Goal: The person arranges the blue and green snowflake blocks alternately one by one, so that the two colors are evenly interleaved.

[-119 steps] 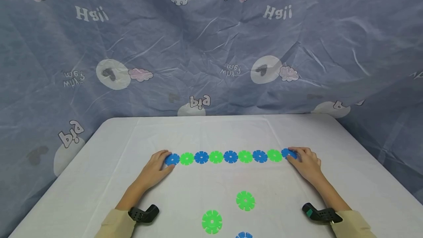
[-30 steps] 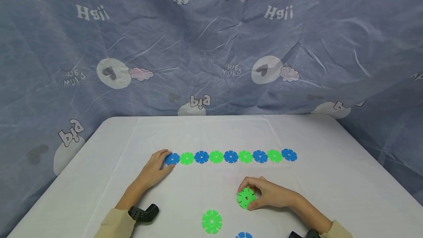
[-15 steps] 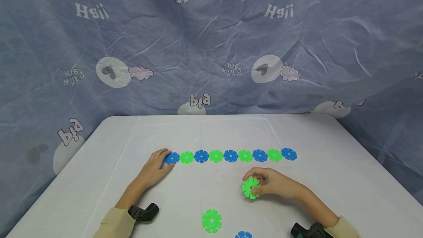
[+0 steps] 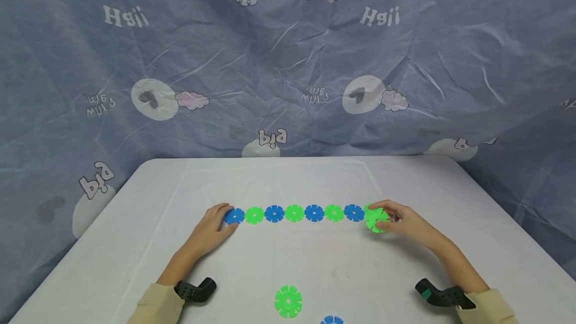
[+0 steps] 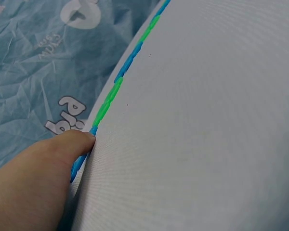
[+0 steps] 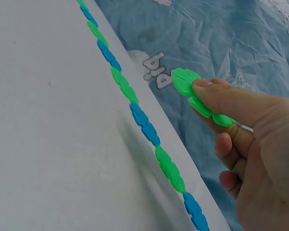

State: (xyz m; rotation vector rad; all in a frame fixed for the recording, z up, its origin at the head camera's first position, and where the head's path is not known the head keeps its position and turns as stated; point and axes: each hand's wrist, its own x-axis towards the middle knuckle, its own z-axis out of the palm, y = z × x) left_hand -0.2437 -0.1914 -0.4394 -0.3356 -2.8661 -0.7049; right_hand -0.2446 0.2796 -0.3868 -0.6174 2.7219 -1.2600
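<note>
Blue and green slotted flower-shaped discs alternate in one straight row across the white table. My left hand rests on the table at the row's left end, its fingers and thumb round the edges of the end blue disc. In the left wrist view the thumb touches that disc. My right hand pinches a green flower disc between thumb and fingers, raised over the row's right end. In the head view it overlaps the row's last green disc, and the hand hides the blue disc at that end.
Nearer the front lie a loose green disc and a blue disc, cut off by the frame's lower edge. A blue-grey printed curtain hangs behind the table. Black cameras sit at both wrists.
My right hand left the end blue disc, picked up a green disc from the front area and carried it up and right to the row's end. The left hand has stayed in place.
</note>
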